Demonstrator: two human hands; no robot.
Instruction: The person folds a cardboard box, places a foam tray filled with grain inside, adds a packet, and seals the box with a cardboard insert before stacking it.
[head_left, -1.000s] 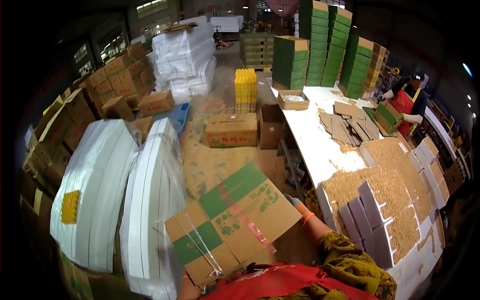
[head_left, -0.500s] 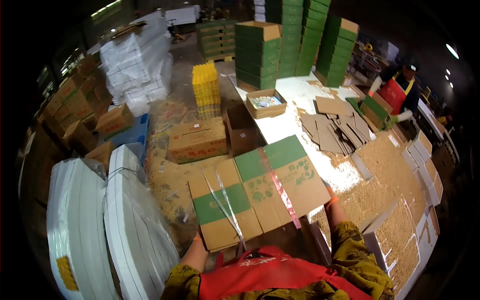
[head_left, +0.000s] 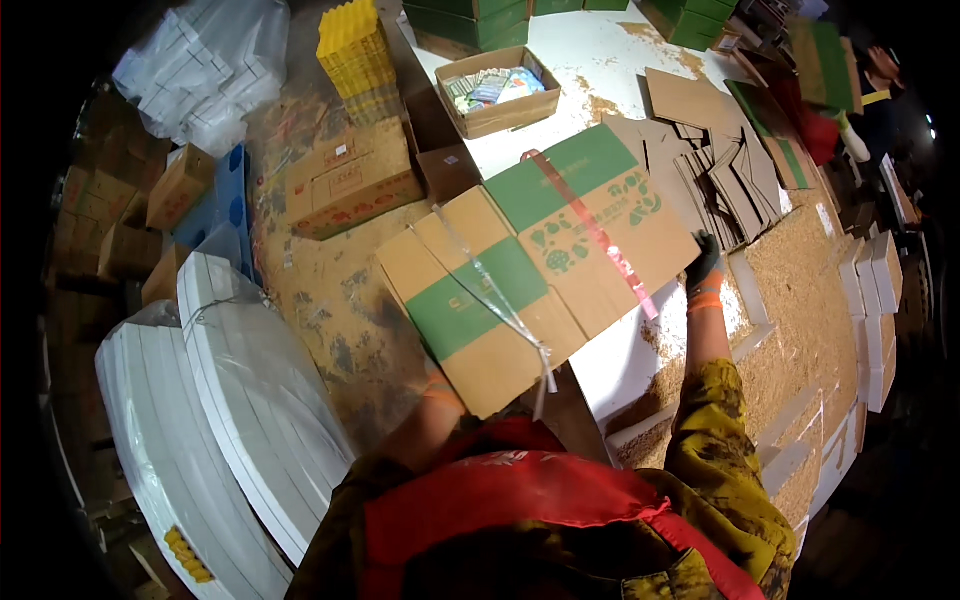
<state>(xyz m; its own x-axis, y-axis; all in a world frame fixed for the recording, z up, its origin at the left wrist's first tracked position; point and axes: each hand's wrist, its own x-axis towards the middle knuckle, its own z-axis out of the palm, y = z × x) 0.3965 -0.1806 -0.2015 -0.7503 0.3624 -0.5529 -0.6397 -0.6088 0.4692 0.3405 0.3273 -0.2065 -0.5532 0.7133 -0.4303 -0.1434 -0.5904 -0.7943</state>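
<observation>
Before my chest I hold a bundle of flattened cardboard boxes [head_left: 560, 270], brown with green bands, tied with clear and pink plastic straps. My right hand [head_left: 706, 262], in a dark glove with an orange cuff, grips its right edge. At the lower left side, my left hand [head_left: 442, 388] supports the bundle; an orange cuff shows, but its fingers are hidden underneath. The bundle is tilted, over the near edge of a white table [head_left: 655, 345]. Just beyond it on the table lie loose brown cardboard sheets [head_left: 735, 185].
An open box of packets [head_left: 500, 95] stands on the table's far side. Grainy brown material [head_left: 790, 290] covers its right part, beside white blocks [head_left: 880, 275]. Wrapped white panels [head_left: 250, 350], a closed carton [head_left: 350, 180] and yellow trays [head_left: 355, 50] stand left. A co-worker [head_left: 825, 130] handles a green-brown box.
The bundle has shifted slightly up and right, and my right arm now reaches farther out. The view has tipped down toward the table. The co-worker's box has been raised.
</observation>
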